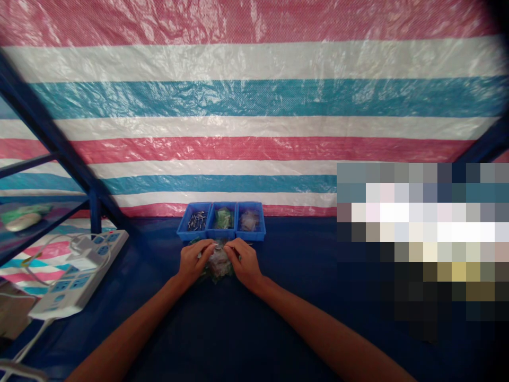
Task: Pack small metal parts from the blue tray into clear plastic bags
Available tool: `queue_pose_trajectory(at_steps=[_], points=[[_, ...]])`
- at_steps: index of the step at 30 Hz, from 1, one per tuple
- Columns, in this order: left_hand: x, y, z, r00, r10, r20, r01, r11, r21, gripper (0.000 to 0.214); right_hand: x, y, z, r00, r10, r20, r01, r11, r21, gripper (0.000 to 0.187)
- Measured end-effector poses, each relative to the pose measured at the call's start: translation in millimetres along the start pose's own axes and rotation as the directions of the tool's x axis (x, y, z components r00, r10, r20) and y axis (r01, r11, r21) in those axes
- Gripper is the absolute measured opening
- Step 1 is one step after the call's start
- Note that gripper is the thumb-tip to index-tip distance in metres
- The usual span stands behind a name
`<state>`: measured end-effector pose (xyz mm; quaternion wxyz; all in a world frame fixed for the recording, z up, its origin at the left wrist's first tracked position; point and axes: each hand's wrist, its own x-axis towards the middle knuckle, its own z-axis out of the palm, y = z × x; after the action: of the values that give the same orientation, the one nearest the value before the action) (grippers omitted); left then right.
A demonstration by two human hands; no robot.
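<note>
Where a striped plastic tarpaulin (254, 101) is hung well beyond the fingers (204, 245), a dark blue tabletop (167, 329) is spread beneath them. A white power strip (77, 276) is laid well to the left of the fingers. Just ahead of the fingers, three joined blue plastic bins (220, 234) are set, their small contents too small to be named. A crumpled clear plastic packet (218, 263), with green showing inside, is held directly under the fingers. It is pinched at the top by the curled, nearly meeting fingers of the left hand (194, 260) and right hand (243, 261).
</note>
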<state>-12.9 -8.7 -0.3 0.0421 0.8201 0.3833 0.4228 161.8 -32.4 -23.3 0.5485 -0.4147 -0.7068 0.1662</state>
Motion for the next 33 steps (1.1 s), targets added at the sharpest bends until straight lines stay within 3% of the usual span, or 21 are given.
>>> queue_pose_trajectory(at_steps=[8,14,23,29,33], points=[[-1.0,3.4,-0.1,0.996,0.076,-0.053,-0.08,0.995,-0.063,0.017,-0.8,2.5,1.6,0.998,-0.014,0.067,0.016,0.999,-0.04,0.025],[-2.4,5.7,-3.2,0.999,-0.016,0.038,0.016,1.0,0.014,0.024,-0.6,3.1,1.4,0.999,0.016,0.029,-0.016,1.0,-0.008,0.025],[-2.4,-0.7,3.5,0.997,0.071,-0.031,-0.069,0.996,0.047,0.027,-0.8,1.8,0.7,0.999,0.035,-0.026,-0.035,0.999,0.013,0.024],[-2.0,-1.0,6.1,0.996,0.012,-0.086,-0.009,0.999,0.041,0.022,-0.8,0.8,0.1,0.999,0.046,-0.024,-0.046,0.999,0.018,0.025],[-1.2,-0.1,4.9,0.998,-0.006,-0.065,0.005,1.0,-0.006,0.021,-1.0,0.6,0.2,0.999,0.048,-0.021,-0.048,0.999,0.024,0.025]])
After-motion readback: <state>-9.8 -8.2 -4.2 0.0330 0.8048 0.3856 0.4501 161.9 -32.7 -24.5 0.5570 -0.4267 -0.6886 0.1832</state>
